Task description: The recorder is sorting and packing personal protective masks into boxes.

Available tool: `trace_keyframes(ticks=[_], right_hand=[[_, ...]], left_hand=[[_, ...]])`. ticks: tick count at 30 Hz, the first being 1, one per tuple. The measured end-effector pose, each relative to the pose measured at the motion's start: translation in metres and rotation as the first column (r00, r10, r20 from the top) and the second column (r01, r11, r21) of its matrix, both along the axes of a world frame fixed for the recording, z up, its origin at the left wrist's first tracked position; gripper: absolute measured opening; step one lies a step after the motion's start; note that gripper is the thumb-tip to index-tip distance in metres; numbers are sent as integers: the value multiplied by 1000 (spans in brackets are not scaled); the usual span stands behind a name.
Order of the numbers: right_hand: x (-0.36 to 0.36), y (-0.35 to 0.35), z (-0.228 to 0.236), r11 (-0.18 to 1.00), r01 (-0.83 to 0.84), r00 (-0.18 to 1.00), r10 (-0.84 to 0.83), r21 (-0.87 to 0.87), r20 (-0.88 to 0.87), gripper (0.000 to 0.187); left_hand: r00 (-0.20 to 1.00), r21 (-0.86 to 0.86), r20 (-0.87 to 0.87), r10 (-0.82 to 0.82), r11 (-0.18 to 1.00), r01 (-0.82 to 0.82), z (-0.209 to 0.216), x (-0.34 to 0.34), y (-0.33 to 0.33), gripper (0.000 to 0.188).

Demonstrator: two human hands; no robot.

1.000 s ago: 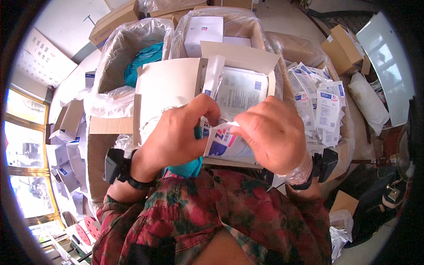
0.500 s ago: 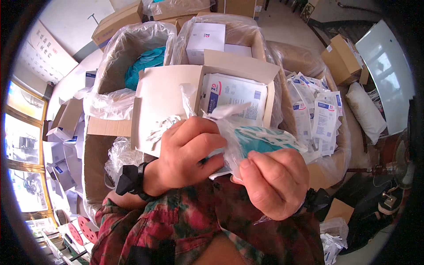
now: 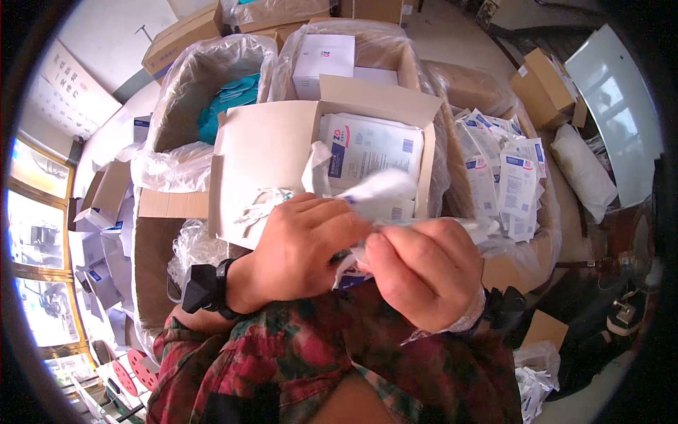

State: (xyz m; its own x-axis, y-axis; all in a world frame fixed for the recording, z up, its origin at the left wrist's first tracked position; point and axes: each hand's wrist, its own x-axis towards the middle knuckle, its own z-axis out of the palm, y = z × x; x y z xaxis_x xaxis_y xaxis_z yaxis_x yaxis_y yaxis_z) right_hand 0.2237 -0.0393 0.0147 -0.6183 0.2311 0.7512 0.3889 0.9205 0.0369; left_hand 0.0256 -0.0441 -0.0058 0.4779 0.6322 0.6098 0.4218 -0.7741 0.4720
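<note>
In front of my body, my left hand (image 3: 307,244) and my right hand (image 3: 427,272) are close together, closed on a white and clear plastic pouch (image 3: 385,187). Its upper flap is blurred by motion, and a printed lower part pokes out beneath my fingers. Thumb and fingers of my right hand pinch its edge. The teal face masks are now hidden behind the hands. Just beyond lies an open carton (image 3: 265,141) holding printed white pouches (image 3: 371,148). Loose white ear loops (image 3: 263,205) lie on its lid beside my left hand.
A plastic-lined box at far left holds teal masks (image 3: 229,102). Behind the carton, another lined box holds white boxes (image 3: 325,63). To the right, a bin contains several printed pouches (image 3: 519,184). Clear crumpled plastic (image 3: 198,251) sits left of my wrist; folded cartons (image 3: 106,240) are stacked beyond.
The pouch has turned edge-on, so the teal masks dropped out of sight. My right hand shifted slightly left and up, and the pouch's flap swung to the right.
</note>
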Motion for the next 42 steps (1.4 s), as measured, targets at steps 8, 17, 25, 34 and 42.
trace_keyframes(ticks=[8,17,25,34,42], right_hand=[[2,2,-2,994,3,1000,-5,-110,-18,26],[55,9,-4,904,297,955,-279,-308,99,25],[54,8,-6,910,271,957,-290,-315,-15,30],[52,7,-7,924,276,958,-287,-266,1,24],[54,8,-9,936,231,969,-245,-267,-21,24]], left_hand=[[990,-147,-82,118,981,-129,10,2,-1,29],[936,-129,-41,351,927,-353,2,-9,0,33],[929,-389,-189,318,844,-368,-1,-19,-1,66],[937,-445,76,342,852,-275,-2,-7,0,40],[964,-451,153,217,884,-127,-13,-13,0,38]])
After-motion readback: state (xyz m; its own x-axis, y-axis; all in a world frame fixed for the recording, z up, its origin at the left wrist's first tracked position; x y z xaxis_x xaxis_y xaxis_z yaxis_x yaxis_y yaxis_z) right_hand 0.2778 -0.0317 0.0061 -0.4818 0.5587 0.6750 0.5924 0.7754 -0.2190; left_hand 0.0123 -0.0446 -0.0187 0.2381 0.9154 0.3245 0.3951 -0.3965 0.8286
